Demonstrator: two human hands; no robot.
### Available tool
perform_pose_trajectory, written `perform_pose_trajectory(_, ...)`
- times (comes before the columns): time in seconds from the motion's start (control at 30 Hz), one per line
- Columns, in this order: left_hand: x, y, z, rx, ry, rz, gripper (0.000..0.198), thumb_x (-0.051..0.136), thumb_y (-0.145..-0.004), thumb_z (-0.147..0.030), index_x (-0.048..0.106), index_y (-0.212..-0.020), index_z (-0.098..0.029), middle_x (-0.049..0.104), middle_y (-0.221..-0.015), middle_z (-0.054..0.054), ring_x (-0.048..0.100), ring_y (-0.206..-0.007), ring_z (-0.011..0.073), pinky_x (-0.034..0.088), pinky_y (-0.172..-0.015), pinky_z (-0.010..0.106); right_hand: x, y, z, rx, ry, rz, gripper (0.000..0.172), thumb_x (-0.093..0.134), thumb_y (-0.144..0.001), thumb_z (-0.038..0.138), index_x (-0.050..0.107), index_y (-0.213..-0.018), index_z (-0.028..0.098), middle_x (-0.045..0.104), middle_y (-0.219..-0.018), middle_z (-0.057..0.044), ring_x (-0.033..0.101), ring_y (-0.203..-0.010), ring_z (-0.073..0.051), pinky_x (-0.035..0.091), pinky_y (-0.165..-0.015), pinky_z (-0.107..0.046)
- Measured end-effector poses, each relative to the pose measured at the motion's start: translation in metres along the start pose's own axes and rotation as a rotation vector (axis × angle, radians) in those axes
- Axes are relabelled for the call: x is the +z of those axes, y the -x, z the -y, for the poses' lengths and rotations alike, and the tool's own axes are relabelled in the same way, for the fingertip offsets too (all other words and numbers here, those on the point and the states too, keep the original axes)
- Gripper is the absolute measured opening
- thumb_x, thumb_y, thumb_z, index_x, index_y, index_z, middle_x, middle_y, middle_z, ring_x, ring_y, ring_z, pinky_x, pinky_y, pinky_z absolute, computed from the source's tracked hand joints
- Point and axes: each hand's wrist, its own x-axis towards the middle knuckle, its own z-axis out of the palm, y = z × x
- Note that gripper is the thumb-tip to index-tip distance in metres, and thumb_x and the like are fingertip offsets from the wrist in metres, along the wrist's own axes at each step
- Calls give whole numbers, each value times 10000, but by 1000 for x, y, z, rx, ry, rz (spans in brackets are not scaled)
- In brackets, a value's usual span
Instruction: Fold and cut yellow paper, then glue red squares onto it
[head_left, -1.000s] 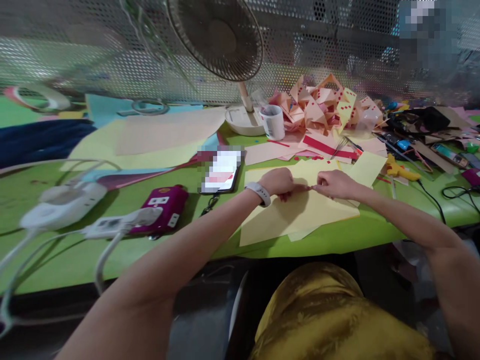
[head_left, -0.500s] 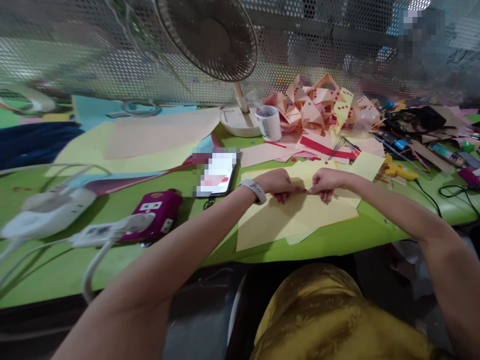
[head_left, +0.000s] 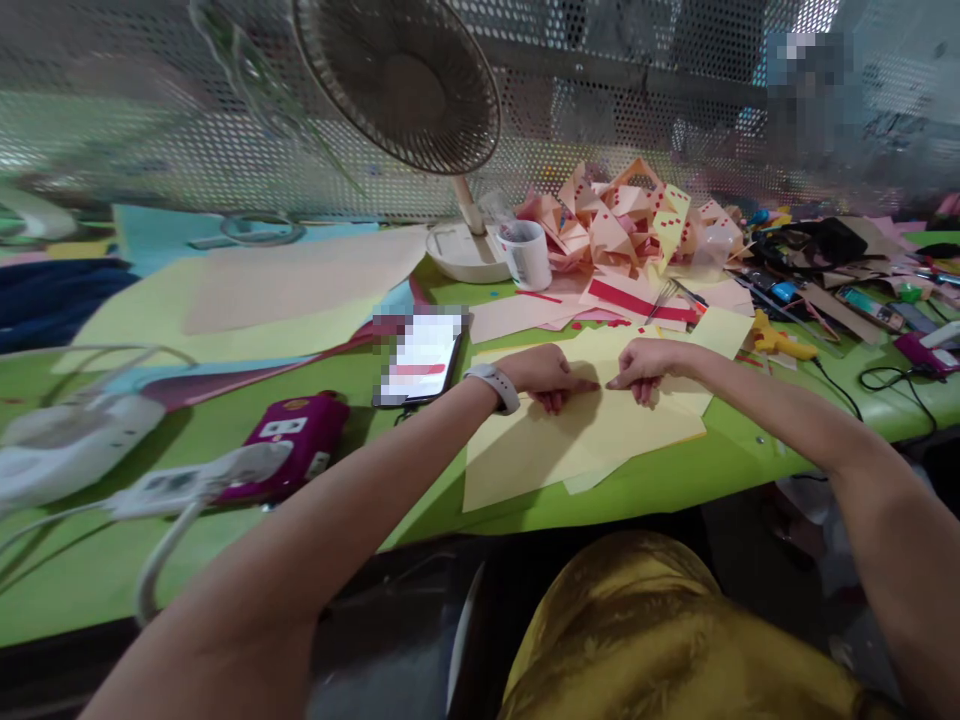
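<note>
Pale yellow paper sheets (head_left: 570, 445) lie on the green table (head_left: 225, 440) in front of me. My left hand (head_left: 551, 375), with a white watch on its wrist, rests on the paper, fingers curled in a pinch. My right hand (head_left: 645, 365) faces it, also curled, and the two sets of fingertips nearly meet over the sheet. What they pinch is too small to make out.
A desk fan (head_left: 405, 90) and a white mug (head_left: 529, 255) stand behind, beside a pile of folded pink and yellow paper shapes (head_left: 630, 215). A phone (head_left: 420, 358), a purple box (head_left: 292, 445), white power strips (head_left: 187, 485), a yellow glue gun (head_left: 780, 340) and tools lie around.
Both hands have stayed together on the yellow paper; my fingers have curled down more onto the sheet. The view has shifted slightly to the right.
</note>
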Motion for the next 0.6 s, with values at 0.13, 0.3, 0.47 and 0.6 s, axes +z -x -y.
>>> perform_pose_trajectory(0.13,-1,-1,5,-13,25,25,523,767,-631,-647,586,-458,-187,662,-508,61,630,-504,176,477,-579,284,-6,1,-6,12,28,-18,502,840,-653,556,583,-679,125,691,-563,-47,671,-505,-117,364,-401,-171)
perform_pose_trajectory(0.3,-7,3,23,-71,58,33,564,747,-608,-707,574,-471,-188,669,-532,66,644,-520,176,484,-588,283,-15,25,-11,68,70,-69,398,809,-755,441,573,-662,135,687,-557,-31,654,-499,-103,385,-451,-184)
perform_pose_trajectory(0.47,-12,18,41,-149,94,45,582,757,-538,-743,588,-492,-188,679,-557,62,647,-523,170,485,-571,271,-21,43,-19,95,75,-125,325,739,-853,333,561,-661,140,671,-544,-19,632,-479,-85,375,-436,-177)
perform_pose_trajectory(0.6,-15,25,55,-195,67,26,595,717,-558,-769,585,-487,-193,662,-536,75,645,-523,185,443,-518,263,-29,42,-32,91,57,-125,312,761,-832,339,584,-679,132,677,-566,-29,655,-508,-97,455,-473,-177)
